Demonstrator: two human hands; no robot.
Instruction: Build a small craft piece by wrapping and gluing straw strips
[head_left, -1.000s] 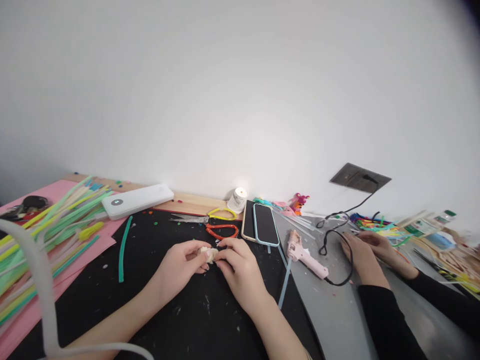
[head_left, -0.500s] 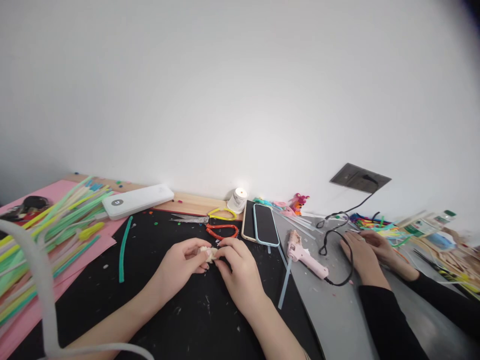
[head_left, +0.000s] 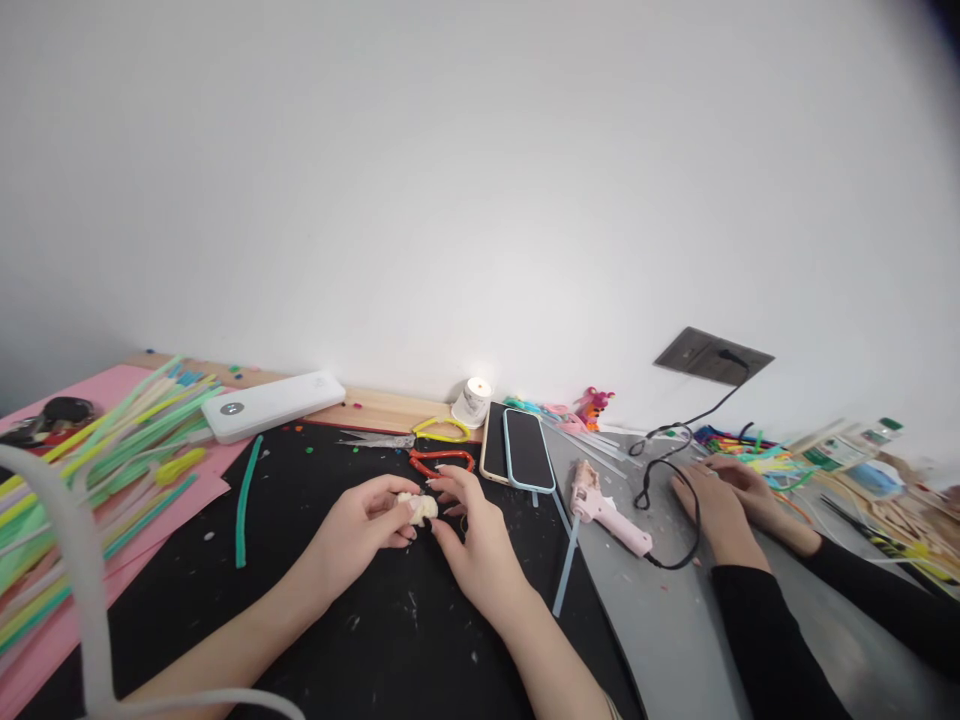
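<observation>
A small cream-coloured fuzzy piece is pinched between the thumb and fingers of my left hand, over the black mat. My right hand is just to its right, thumb and fingers apart; whether a fingertip still touches the piece is hard to see. Behind my hands lie scissors with one yellow and one red handle loop, blades pointing left. A teal fuzzy stem lies on the mat to the left of my left hand.
Fuzzy stems and a white device are at left. Phones, a white cup and a pink glue gun with a black cord stand beyond my right hand. Another person's hands rest on the grey table at right.
My right hand's fingers have loosened and spread from the cream piece, which now shows more. My left hand still holds it. The view has shifted slightly.
</observation>
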